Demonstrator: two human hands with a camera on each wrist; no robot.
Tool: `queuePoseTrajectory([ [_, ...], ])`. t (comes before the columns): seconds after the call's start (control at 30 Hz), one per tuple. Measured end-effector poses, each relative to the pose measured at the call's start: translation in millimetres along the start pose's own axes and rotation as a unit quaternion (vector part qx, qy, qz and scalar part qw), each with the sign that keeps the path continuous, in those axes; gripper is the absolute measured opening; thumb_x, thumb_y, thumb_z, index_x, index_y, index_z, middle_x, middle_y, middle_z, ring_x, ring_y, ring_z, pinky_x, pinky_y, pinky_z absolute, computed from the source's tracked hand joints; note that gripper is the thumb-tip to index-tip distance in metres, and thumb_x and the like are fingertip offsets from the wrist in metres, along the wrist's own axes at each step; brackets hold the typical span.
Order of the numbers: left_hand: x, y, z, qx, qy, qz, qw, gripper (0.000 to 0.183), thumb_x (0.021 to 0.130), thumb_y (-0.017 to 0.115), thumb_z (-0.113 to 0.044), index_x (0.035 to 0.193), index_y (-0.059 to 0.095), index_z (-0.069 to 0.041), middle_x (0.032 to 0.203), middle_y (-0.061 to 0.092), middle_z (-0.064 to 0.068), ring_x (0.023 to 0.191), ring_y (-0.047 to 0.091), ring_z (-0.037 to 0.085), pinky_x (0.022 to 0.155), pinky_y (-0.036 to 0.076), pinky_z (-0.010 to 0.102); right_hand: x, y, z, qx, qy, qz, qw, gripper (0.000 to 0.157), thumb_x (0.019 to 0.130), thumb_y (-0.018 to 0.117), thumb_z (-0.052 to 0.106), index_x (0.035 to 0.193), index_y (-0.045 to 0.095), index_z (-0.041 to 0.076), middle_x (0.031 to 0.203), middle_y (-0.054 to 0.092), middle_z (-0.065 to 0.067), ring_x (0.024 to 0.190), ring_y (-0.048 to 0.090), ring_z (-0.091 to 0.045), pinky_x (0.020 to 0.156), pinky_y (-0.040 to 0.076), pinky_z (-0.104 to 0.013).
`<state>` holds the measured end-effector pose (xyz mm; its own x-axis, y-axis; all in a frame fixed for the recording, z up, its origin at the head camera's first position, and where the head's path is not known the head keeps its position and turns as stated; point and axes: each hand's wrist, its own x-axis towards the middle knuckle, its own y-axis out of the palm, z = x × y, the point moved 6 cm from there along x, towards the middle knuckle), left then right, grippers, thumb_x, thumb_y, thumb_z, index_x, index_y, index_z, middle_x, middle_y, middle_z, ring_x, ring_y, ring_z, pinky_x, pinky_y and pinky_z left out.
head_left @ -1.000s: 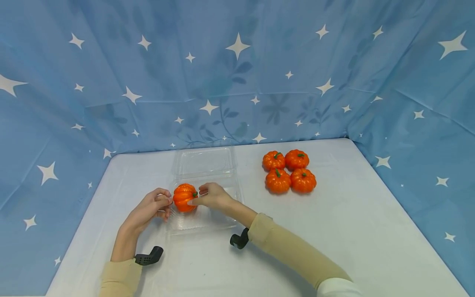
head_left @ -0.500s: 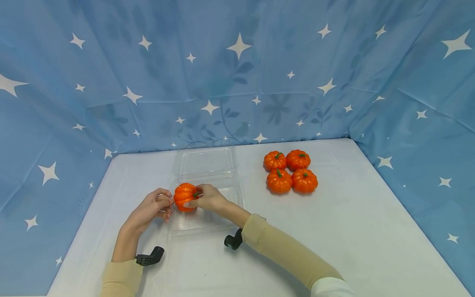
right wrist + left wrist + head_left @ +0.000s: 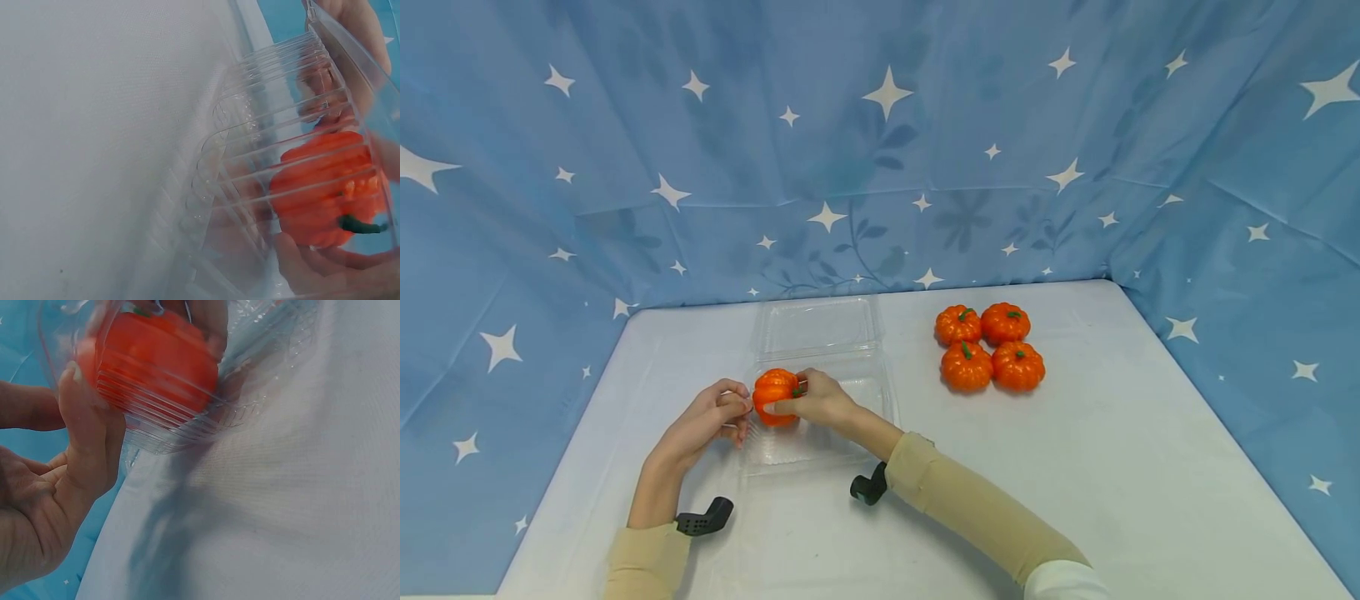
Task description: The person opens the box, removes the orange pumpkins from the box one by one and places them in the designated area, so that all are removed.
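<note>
An orange toy pumpkin (image 3: 776,385) with a green stem is inside the left part of a clear plastic clamshell box (image 3: 850,450), whose lid (image 3: 816,327) lies folded back. My right hand (image 3: 827,403) holds the pumpkin from its right side, thumb in front and fingers behind. At the box's left rim, my left hand (image 3: 706,421) pinches the edge, as the left wrist view shows with the fingers (image 3: 87,425) against the plastic. Through the ribbed wall (image 3: 250,153) in the right wrist view, the pumpkin (image 3: 319,181) lies with its stem sideways.
Several more orange pumpkins (image 3: 967,367) stand clustered on the white table (image 3: 1120,467), right of the box. A blue star-patterned curtain (image 3: 842,150) rises behind and beside the table. A black camera mount (image 3: 706,517) sits on each wrist.
My right hand has moved slightly left and closed its fingers around the pumpkin. The left hand stays at the box's rim. The pumpkin has hardly moved.
</note>
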<state>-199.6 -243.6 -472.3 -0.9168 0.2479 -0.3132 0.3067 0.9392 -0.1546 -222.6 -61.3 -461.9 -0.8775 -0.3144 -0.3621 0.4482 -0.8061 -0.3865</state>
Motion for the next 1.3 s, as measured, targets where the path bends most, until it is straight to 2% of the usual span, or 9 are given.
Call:
queuePoseTrajectory([
  [0.2, -0.1, 0.7, -0.1, -0.001, 0.004, 0.002, 1.0, 0.021, 0.104, 0.048, -0.006, 0.12, 0.039, 0.004, 0.078, 0.059, 0.008, 0.062, 0.057, 0.019, 0.059, 0.058, 0.032, -2, -2.0, 0, 0.025, -0.006, -0.009, 1.0, 0.073, 0.083, 0.084, 0.038, 0.138, 0.053, 0.002, 0.124, 0.065, -0.012, 0.102, 0.062, -0.023, 0.095, 0.055, -0.042],
  [0.33, -1.4, 0.6, -1.2, -0.002, 0.007, 0.004, 1.0, 0.021, 0.103, 0.048, -0.006, 0.12, 0.039, 0.005, 0.08, 0.059, 0.008, 0.062, 0.058, 0.018, 0.059, 0.058, 0.031, -4, -3.0, 1, 0.023, -0.014, -0.017, 0.999, 0.074, 0.081, 0.084, 0.038, 0.138, 0.053, 0.003, 0.124, 0.064, -0.011, 0.101, 0.061, -0.022, 0.094, 0.055, -0.041],
  [0.6, -3.3, 1.4, -1.5, -0.001, 0.008, 0.003, 1.0, 0.024, 0.104, 0.05, -0.007, 0.121, 0.039, 0.006, 0.083, 0.062, 0.01, 0.061, 0.059, 0.019, 0.059, 0.058, 0.032, -7, -3.9, 3, -0.021, -0.029, -0.031, 0.999, 0.079, 0.08, 0.085, 0.036, 0.143, 0.055, 0.0, 0.133, 0.065, -0.012, 0.112, 0.063, -0.023, 0.102, 0.054, -0.042],
  [0.87, -3.6, 0.9, -3.2, -0.002, 0.013, 0.005, 0.9999, 0.026, 0.104, 0.05, -0.007, 0.121, 0.038, 0.007, 0.082, 0.061, 0.01, 0.061, 0.058, 0.019, 0.059, 0.057, 0.033, -11, -7.0, 8, -0.072, -0.06, -0.037, 0.995, 0.075, 0.08, 0.085, 0.034, 0.141, 0.057, 0.0, 0.133, 0.065, -0.012, 0.113, 0.063, -0.023, 0.101, 0.055, -0.038],
  [1.07, -2.8, 1.6, -4.1, -0.005, 0.013, 0.005, 0.9999, 0.028, 0.104, 0.051, -0.008, 0.122, 0.038, 0.008, 0.079, 0.06, 0.009, 0.06, 0.057, 0.018, 0.058, 0.057, 0.033, -13, -10.2, 11, -0.092, -0.089, -0.046, 0.991, 0.074, 0.079, 0.086, 0.032, 0.139, 0.058, -0.002, 0.127, 0.062, -0.014, 0.107, 0.063, -0.023, 0.096, 0.057, -0.036],
  [1.3, -2.7, 2.1, -3.1, -0.004, 0.011, 0.006, 0.9999, 0.027, 0.104, 0.05, -0.006, 0.122, 0.037, 0.009, 0.078, 0.06, 0.008, 0.06, 0.058, 0.018, 0.058, 0.057, 0.032, -18, -14.9, 12, -0.111, -0.099, -0.06, 0.987, 0.074, 0.079, 0.088, 0.031, 0.137, 0.058, -0.003, 0.127, 0.062, -0.013, 0.105, 0.062, -0.023, 0.094, 0.057, -0.034],
])
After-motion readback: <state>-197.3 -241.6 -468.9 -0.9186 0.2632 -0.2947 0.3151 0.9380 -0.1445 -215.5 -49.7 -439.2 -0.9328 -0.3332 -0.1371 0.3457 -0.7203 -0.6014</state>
